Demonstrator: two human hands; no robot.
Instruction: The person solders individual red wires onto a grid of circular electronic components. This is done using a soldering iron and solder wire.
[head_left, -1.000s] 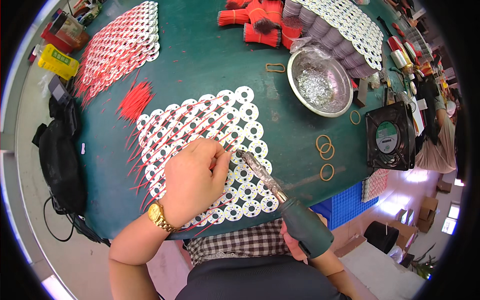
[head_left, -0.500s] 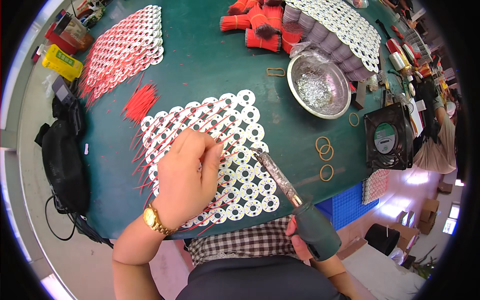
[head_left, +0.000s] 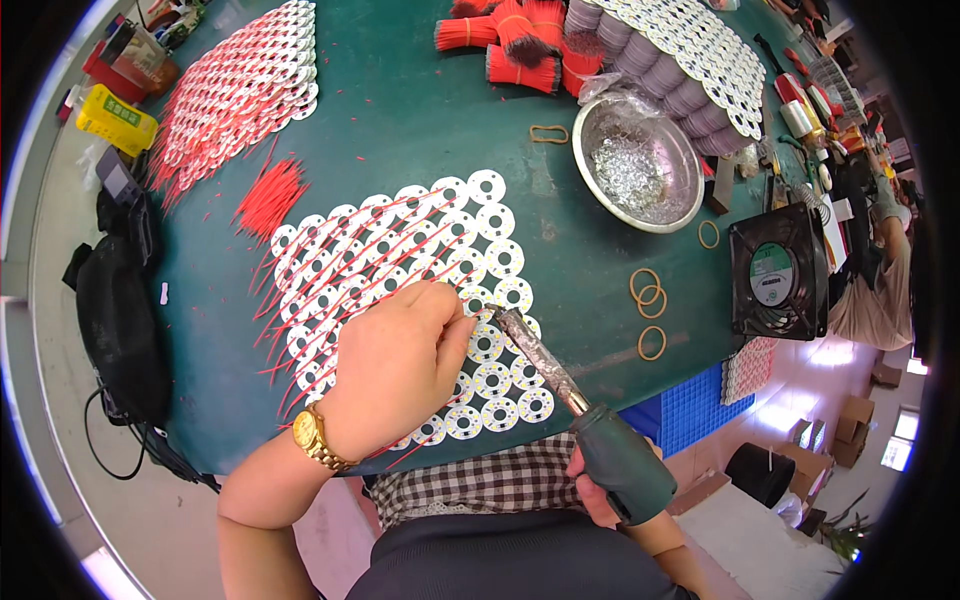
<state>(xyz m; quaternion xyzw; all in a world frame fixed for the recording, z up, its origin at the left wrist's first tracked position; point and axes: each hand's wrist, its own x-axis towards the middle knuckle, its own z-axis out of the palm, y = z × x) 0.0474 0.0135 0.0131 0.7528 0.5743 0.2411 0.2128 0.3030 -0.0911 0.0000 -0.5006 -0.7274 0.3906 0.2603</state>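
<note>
My left hand (head_left: pixel 395 365), with a gold watch on its wrist, rests on a sheet of white ring-shaped circuit boards (head_left: pixel 440 240) with red wires. Its fingertips pinch a thin red wire at one board near the sheet's right side. My right hand (head_left: pixel 600 490) grips the dark green handle of a soldering iron (head_left: pixel 575 410) near the table's front edge. The iron's crusted tip points up-left and meets the board beside my left fingertips.
A loose pile of red wires (head_left: pixel 268 195) lies left of the sheet. Another wired sheet (head_left: pixel 235 85) sits at the back left. A steel bowl (head_left: pixel 640 165), rubber bands (head_left: pixel 648 295), a black fan (head_left: pixel 775 275), red wire bundles (head_left: pixel 510 40) and stacked boards (head_left: pixel 690 50) lie to the right.
My left hand has shifted slightly right and down along the sheet. The soldering iron has swung with it, its tip staying beside my fingertips.
</note>
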